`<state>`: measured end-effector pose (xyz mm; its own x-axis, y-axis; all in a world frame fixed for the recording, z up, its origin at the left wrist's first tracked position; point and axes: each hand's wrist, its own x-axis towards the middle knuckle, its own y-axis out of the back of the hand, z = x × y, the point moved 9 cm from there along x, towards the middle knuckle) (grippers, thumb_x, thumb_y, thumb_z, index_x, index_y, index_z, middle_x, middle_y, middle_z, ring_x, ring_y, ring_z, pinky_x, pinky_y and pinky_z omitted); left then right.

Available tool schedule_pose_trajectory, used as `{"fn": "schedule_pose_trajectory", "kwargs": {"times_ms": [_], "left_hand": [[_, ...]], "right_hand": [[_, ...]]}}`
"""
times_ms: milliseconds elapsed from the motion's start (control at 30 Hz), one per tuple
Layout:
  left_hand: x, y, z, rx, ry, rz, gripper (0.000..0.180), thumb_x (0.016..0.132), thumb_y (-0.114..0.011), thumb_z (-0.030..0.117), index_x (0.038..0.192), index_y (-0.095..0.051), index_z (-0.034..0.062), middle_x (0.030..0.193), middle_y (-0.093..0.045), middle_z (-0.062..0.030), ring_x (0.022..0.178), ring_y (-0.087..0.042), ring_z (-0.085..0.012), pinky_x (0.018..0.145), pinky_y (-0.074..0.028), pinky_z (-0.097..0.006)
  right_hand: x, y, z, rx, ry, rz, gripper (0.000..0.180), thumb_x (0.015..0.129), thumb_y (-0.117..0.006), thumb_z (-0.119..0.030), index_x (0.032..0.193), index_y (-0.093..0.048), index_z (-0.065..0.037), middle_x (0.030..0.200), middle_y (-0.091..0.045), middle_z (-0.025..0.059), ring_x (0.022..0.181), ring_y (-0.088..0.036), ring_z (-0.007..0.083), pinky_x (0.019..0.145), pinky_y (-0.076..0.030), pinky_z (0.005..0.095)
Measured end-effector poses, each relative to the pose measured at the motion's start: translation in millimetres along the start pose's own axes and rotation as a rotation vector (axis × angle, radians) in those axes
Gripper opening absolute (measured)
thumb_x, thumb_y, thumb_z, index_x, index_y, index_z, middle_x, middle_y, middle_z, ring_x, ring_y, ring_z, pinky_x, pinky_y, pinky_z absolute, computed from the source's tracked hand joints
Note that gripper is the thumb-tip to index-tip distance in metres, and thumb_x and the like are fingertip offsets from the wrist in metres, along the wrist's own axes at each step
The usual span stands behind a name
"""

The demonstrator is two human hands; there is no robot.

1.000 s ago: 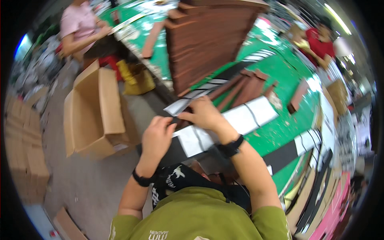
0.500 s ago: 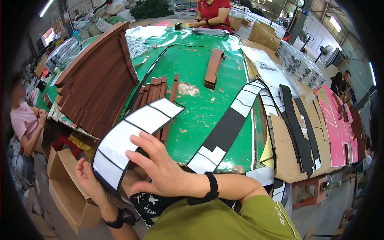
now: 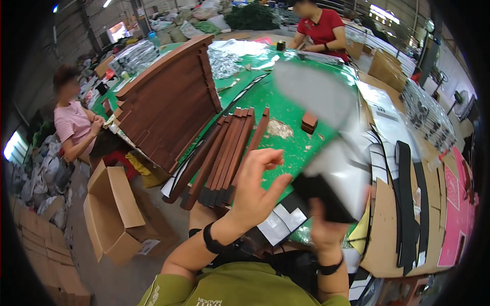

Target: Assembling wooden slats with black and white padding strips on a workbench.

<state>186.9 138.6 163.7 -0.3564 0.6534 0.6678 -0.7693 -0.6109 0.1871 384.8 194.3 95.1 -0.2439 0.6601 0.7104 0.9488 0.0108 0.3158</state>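
My right hand (image 3: 329,224) grips a black strip with white patches (image 3: 337,178) over the right part of the green table. The strip's upper end is smeared by motion. My left hand (image 3: 258,188) is raised in front of the table, thumb and fingers apart, holding nothing. Just beyond it lie several brown strips with dark ends (image 3: 224,158). Another black strip with white patches (image 3: 280,219) lies at the near table edge, between my hands.
A tall stack of curved brown slats (image 3: 168,102) stands on the left. An open cardboard box (image 3: 115,214) is on the floor below. Black strips (image 3: 405,204) lie on cardboard at right. Co-workers are at the left (image 3: 76,120) and far side (image 3: 324,33).
The strip has swung from the left across to the right, now in my right hand. My left hand has let go of it and moved right. The view has shifted.
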Motion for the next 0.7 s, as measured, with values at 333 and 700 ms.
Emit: {"fn": "schedule_pose_trajectory", "kwargs": {"times_ms": [333,700], "left_hand": [[-21,79,-98,0.888,0.262,-0.154,0.039,0.087,-0.072,0.017,0.118,-0.062,-0.0036,0.127,-0.061,-0.023,0.119,-0.059,-0.0398,0.102,-0.047,-0.044],[-73,165,-120,1.078,0.407,-0.059,0.042,0.094,-0.068,0.026,0.121,-0.06,-0.0054,0.124,-0.062,-0.0246,0.116,-0.059,-0.0415,0.1,-0.047,-0.044]], "right_hand": [[29,154,136,0.216,-0.599,0.783,0.081,0.096,-0.065,-0.005,0.16,-0.016,-0.003,0.162,-0.025,0.022,0.142,-0.038,0.0309,0.118,-0.032,0.0402],[32,198,96,-0.817,-0.123,0.831,0.067,0.099,-0.061,-0.009,0.156,-0.027,0.001,0.157,-0.035,0.026,0.143,-0.04,0.0365,0.119,-0.033,0.0429]]}}
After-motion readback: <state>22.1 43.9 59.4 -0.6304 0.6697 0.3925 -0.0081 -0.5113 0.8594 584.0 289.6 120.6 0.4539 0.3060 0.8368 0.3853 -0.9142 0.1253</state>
